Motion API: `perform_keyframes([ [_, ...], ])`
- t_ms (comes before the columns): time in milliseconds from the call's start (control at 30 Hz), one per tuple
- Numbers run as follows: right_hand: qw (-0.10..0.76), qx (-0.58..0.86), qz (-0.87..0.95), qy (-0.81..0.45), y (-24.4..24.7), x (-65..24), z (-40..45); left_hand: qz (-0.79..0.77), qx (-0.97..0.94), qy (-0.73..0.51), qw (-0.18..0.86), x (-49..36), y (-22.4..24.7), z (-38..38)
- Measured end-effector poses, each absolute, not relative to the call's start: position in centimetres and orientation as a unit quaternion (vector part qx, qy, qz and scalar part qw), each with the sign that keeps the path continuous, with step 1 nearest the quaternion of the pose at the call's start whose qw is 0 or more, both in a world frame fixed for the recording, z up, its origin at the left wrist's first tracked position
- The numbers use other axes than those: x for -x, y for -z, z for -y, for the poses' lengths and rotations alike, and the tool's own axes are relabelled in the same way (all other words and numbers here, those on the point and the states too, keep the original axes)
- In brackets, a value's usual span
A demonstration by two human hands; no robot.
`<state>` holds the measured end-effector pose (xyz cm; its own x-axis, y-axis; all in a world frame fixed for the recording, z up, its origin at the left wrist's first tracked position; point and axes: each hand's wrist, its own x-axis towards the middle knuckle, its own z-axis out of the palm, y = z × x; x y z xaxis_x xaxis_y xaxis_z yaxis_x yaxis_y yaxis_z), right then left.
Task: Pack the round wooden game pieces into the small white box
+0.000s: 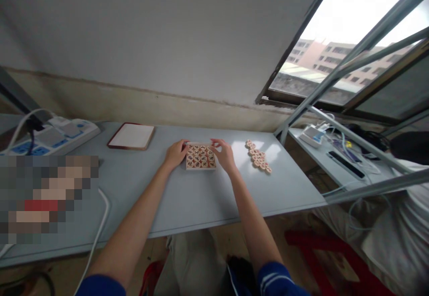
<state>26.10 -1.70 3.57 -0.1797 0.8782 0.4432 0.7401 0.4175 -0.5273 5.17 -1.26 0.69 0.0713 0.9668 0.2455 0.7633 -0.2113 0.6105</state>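
A small light wooden box (201, 169) lies on the grey table, filled with rows of round wooden pieces (201, 153) marked with dark characters. My left hand (176, 154) rests against the box's left side, its fingers close together at the upper left corner. On the opposite side, my right hand (224, 154) is at the upper right part, fingers bent and apart over the edge pieces; whether it pinches a piece is too small to tell. Farther right, more round pieces (258, 156) lie in a loose slanting group on the table.
A white board with a red-brown frame (131, 136) lies at the back left. Beyond it are a power strip (72, 135) and a white cable (103, 202). Metal bars (301, 108) rise at the right, near another desk with cables and a person in pale clothing.
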Motion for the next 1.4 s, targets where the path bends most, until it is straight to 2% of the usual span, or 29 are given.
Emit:
perform_keyframes([
  [200, 0.262, 0.453, 0.85, -0.065, -3.7, -19.4, 0.7, -0.608, -0.709, -0.317, 0.165, -5.1, -0.3, 0.8],
  [300, 0.27, 0.44, 0.855, -0.049, -3.7, -19.4, 1.1, -0.611, -0.707, -0.317, 0.166, -5.2, -0.2, 0.7],
  [500, 0.324, 0.619, 0.714, 0.052, -3.1, -25.9, -0.3, -0.61, -0.72, -0.299, 0.144, -5.4, -0.5, 1.1],
  [667, 0.236, 0.755, 0.6, 0.123, -1.3, -32.5, -2.1, -0.609, -0.724, -0.296, 0.134, -5.4, -0.4, 1.1],
  [833, 0.175, 0.774, 0.596, 0.119, 0.2, -34.7, -2.2, -0.61, -0.717, -0.304, 0.146, -5.3, -0.3, 0.9],
  [1000, 0.183, 0.776, 0.581, 0.164, 0.1, -34.8, -2.1, -0.604, -0.713, -0.32, 0.156, -5.3, -0.2, 0.9],
  [1233, 0.158, 0.8, 0.56, 0.145, -0.6, -34.4, -1.5, -0.597, -0.714, -0.334, 0.153, -5.4, -0.4, 1.0],
  [1400, 0.183, 0.783, 0.576, 0.15, -0.8, -34.5, -1.4, -0.597, -0.712, -0.335, 0.16, -5.3, -0.1, 0.8],
])
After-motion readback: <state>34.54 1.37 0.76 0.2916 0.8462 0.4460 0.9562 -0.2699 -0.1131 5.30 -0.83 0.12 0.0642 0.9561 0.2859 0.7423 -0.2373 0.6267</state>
